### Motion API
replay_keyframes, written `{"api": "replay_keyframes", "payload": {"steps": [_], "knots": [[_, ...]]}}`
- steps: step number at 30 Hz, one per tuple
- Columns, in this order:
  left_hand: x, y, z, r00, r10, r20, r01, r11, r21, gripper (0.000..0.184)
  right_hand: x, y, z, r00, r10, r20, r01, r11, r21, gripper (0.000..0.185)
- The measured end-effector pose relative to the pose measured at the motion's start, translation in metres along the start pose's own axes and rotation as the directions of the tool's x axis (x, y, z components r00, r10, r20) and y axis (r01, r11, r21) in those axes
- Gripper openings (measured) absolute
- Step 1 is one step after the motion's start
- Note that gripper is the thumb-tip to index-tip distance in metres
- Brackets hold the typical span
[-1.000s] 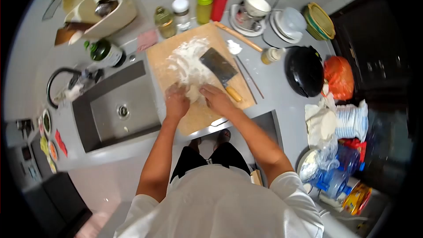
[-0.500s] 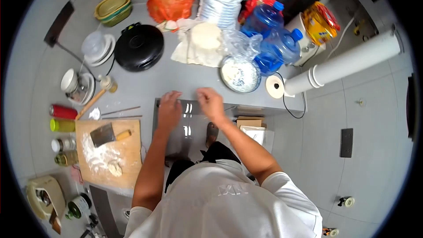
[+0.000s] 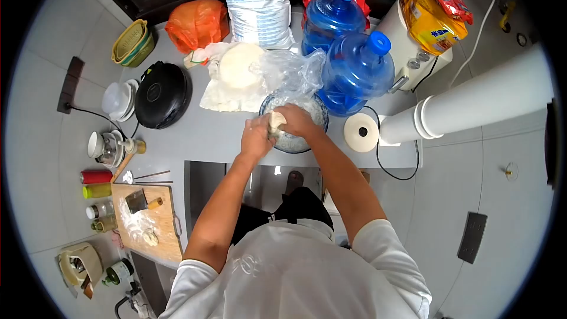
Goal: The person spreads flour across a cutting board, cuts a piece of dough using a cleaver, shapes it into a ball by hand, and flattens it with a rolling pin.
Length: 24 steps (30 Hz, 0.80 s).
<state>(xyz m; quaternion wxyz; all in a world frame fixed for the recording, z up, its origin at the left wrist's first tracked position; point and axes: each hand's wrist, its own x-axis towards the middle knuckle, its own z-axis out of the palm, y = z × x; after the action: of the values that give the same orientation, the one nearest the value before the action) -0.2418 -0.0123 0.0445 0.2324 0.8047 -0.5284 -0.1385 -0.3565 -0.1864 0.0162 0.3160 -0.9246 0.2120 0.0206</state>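
My left hand [image 3: 257,137] is closed on a pale piece of dough [image 3: 276,122] at the left side of a blue-rimmed bowl [image 3: 293,150]. My right hand [image 3: 295,121] reaches over the bowl, its fingers bent against the dough and partly hidden. White flour or dough lies inside the bowl, and a clear plastic bag [image 3: 295,71] touches its back edge. A round pale slab [image 3: 241,66] on a white cloth [image 3: 221,95] is to the left. On the floury wooden board [image 3: 168,230] at the lower left lie a cleaver [image 3: 137,201] and another dough lump [image 3: 150,238].
Blue water bottles [image 3: 358,68] stand behind the bowl at the right, with a round cream lid [image 3: 361,133] in front. A white sack [image 3: 260,15], an orange bag [image 3: 197,25] and a black pan [image 3: 162,95] line the back and left. A white pipe [image 3: 472,108] crosses the right.
The view has turned from the board and sink to the counter's other part. Both hands have left the board, crossed the counter gap and reached the bowl, where dough is now held.
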Motion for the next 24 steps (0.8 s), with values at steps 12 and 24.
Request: {"api": "replay_keyframes", "payload": {"steps": [12, 24], "knots": [[0.054, 0.011, 0.052, 0.988, 0.075, 0.136, -0.102, 0.972, 0.210, 0.058, -0.041, 0.042, -0.015, 0.997, -0.006, -0.080, -0.001, 0.997, -0.079, 0.058], [0.066, 0.002, -0.002, 0.978, 0.103, -0.183, -0.100, 0.995, 0.027, 0.058, -0.034, -0.002, -0.055, 0.783, -0.124, -0.610, -0.085, 0.949, -0.302, 0.038]]}}
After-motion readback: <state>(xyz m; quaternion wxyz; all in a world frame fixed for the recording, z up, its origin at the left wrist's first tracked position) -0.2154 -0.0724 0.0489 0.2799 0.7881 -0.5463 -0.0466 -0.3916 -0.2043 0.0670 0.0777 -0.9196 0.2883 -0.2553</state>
